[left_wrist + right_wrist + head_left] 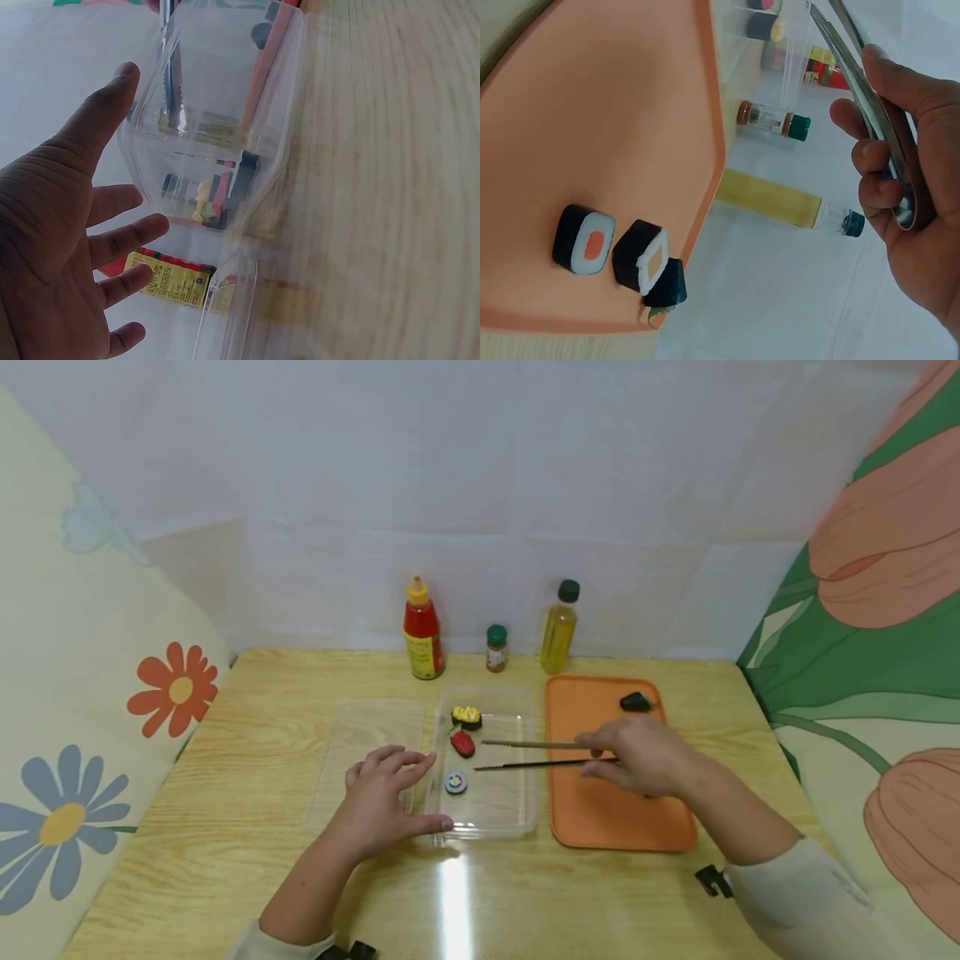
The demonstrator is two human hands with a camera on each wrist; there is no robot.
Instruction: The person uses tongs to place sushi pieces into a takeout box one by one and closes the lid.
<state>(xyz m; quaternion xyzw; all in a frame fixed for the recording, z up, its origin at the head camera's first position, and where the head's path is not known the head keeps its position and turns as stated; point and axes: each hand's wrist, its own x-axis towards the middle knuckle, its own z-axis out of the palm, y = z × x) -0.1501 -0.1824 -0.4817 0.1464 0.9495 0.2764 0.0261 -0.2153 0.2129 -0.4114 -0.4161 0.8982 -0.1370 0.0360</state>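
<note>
My right hand (647, 756) grips a pair of metal tongs (528, 765), their arms apart and their tips over the clear plastic container (495, 827). Nothing shows between the tips. Inside the container lie a yellow-topped sushi piece (467, 718), a red-topped one (462, 744) and a round sushi roll (455, 782). At the container's left side, my left hand (384, 806) has its fingers spread, the thumb right at the near left corner. On the orange tray (600, 822), partly hidden by my right hand, are two sushi rolls (585, 240) and a dark wrapped piece (667, 283).
A clear lid (333, 768) lies flat left of the container, partly under my left hand in the head view. Along the back wall stand a red sauce bottle (423, 639), a small green-capped spice jar (496, 649) and an oil bottle (558, 635).
</note>
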